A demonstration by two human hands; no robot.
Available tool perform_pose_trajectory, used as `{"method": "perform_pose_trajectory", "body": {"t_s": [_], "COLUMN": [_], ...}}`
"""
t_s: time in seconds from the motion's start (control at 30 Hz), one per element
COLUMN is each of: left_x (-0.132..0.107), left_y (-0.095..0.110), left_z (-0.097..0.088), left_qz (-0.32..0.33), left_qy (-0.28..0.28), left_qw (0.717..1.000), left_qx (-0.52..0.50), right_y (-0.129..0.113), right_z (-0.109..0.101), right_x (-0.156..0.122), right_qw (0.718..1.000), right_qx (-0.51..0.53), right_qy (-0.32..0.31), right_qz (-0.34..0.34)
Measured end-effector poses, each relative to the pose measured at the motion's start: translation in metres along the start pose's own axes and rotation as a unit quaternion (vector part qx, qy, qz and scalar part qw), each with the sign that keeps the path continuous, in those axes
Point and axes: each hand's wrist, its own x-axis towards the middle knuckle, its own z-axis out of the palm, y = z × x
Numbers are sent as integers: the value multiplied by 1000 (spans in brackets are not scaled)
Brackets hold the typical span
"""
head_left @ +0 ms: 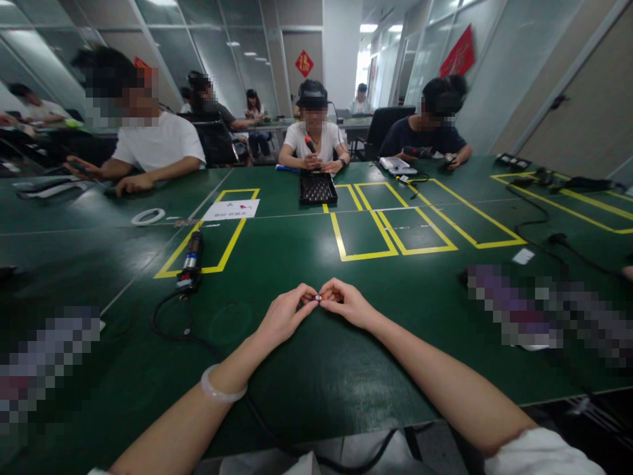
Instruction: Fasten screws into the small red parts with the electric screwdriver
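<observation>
My left hand [289, 310] and my right hand [346, 302] meet fingertip to fingertip, close above the green table [316, 369]. Pinched between both thumbs and forefingers is a tiny red and white piece [319, 298], too small for me to tell its kind. Each hand appears to grip one side of it, and the fingers hide most of it. A pale bracelet [222, 386] circles my left wrist.
A black cylindrical tool [192, 254] with a cable lies left of my hands. Beyond it are a paper sheet [231, 210] and a white ring [148, 216]. Yellow tape [368, 255] marks rectangles. Across the table, a person [314, 138] sits behind a black tray [318, 190].
</observation>
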Motion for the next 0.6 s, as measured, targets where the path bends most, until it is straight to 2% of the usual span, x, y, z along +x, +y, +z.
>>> {"method": "perform_pose_trajectory", "body": {"t_s": [0.13, 0.23, 0.3, 0.37, 0.43, 0.53, 0.6], "left_x": [2, 7, 9, 8, 1, -15, -26], "left_y": [-4, -25, -50, -80, -112, -156, -180], "left_z": [-11, -34, -56, -83, -111, -148, -164], "left_qz": [13, 9, -23, -90, -168, -266, -271], "left_qy": [1, 48, 114, 193, 245, 226, 180], "left_qw": [999, 991, 972, 931, 887, 862, 886], "left_qx": [43, 124, 207, 297, 353, 366, 330], "right_y": [0, -1, -2, -3, -4, -2, 0], "right_z": [-2, -2, -2, -1, -1, -1, -2], "right_x": [0, 1, 1, 1, 1, 1, 1], "right_qw": [999, 1000, 1000, 1000, 999, 999, 999], "right_qx": [-33, -26, -21, -21, -24, -29, -31], "right_qy": [10, 11, 10, 10, 11, 12, 12], "right_qz": [0, 7, 11, 14, 17, 19, 20]}}
